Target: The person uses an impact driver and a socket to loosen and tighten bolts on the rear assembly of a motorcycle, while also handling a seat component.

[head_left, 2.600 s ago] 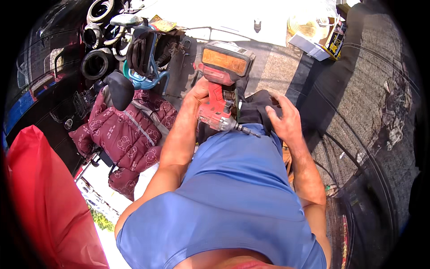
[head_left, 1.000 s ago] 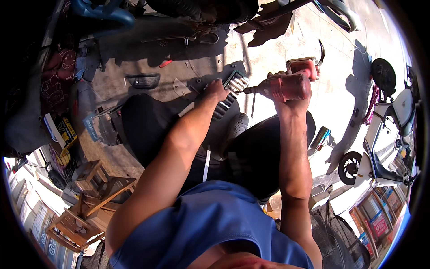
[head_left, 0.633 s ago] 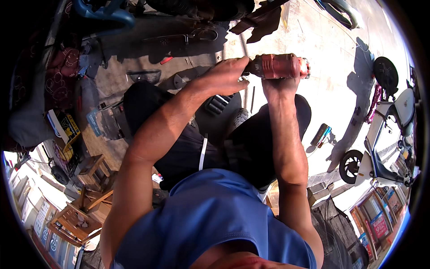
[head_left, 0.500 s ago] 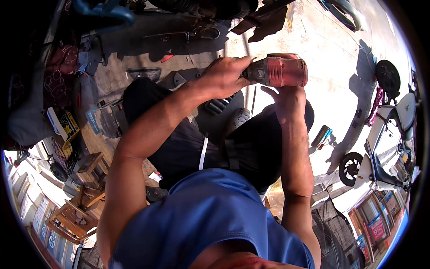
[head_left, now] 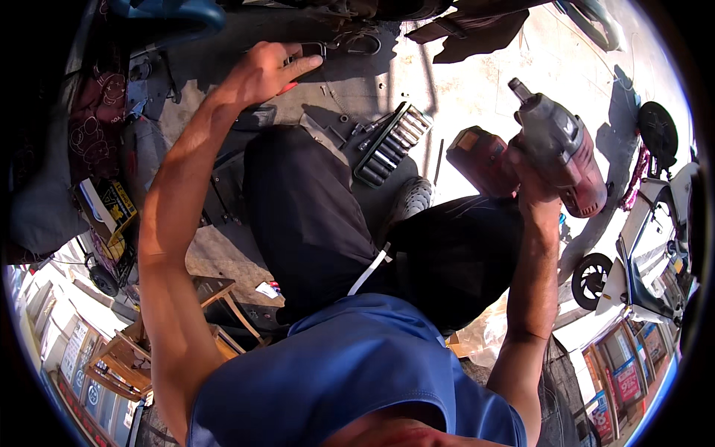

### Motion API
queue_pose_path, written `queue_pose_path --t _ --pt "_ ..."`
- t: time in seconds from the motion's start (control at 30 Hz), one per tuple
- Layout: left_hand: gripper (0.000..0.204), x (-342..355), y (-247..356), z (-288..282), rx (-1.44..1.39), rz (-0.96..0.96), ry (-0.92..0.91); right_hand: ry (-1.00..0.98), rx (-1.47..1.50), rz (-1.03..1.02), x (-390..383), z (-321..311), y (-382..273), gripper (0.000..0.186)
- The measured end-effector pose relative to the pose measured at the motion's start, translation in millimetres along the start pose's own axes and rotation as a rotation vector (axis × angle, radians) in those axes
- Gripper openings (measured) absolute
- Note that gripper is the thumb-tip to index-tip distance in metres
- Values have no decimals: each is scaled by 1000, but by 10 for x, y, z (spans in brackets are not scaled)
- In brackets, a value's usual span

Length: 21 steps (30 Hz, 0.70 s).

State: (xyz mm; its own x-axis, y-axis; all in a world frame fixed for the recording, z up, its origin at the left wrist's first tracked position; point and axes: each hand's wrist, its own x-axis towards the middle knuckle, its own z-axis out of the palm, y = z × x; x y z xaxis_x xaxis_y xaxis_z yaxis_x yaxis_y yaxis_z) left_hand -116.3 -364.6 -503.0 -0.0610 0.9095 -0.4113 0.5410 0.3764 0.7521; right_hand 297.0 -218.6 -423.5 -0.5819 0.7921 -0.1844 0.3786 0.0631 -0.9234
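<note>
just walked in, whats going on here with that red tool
A person in a blue top has a red and black power driver in the right hand, held up off the ground with its nose pointing away from the body. The left hand is stretched out forward, close to a bent metal piece; whether it grips anything is hard to tell. A row of sockets lies on the ground, just beyond a shoe.
</note>
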Motion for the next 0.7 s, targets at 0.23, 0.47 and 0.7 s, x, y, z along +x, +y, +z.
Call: queue_pose_path --t 0.23,0.47,0.7 --pt "45 -646 -2072 2063 -202 -146 145 -20 -211 197 -484 -58 178 20" --pt "38 -753 -2566 2964 -70 -348 222 -497 -845 76 -516 648 -135 67" --pt "29 -53 -1828 1944 21 -316 555 -537 -912 265 -362 756 1787 63"
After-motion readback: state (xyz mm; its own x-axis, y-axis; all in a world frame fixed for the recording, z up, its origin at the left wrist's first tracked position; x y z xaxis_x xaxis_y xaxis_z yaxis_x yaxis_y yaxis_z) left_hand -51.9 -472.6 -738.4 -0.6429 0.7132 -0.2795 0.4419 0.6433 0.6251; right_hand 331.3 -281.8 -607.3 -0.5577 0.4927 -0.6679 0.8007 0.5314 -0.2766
